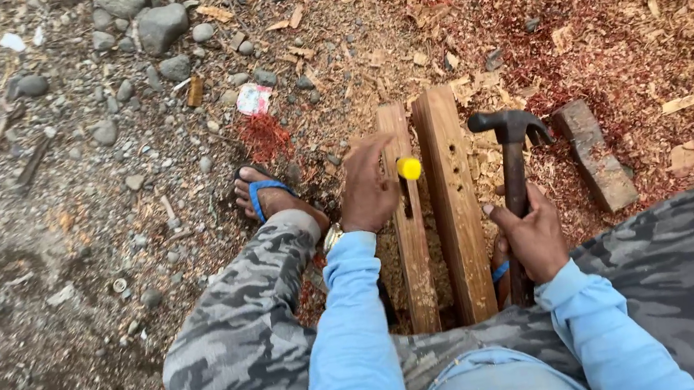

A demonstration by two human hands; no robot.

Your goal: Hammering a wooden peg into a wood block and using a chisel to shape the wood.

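1. Here, the left hand (367,190) pinches a yellow-handled chisel (407,168) upright in the slot of the narrow left wooden plank (413,249).
2. The right hand (535,236) is wrapped around a dark claw hammer (513,163), just beside the wider right wooden plank's (455,206) outer edge.
3. Open, shaving-strewn ground (614,17) lies beyond the plank ends.

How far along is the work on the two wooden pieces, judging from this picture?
Done: the right wooden piece already has holes cut in it, and shavings cover the ground. In hand: the left hand holds a yellow-handled tool at a slot in the left wooden piece, and the right hand grips a hammer. Left: how deep the slot is cannot be seen.
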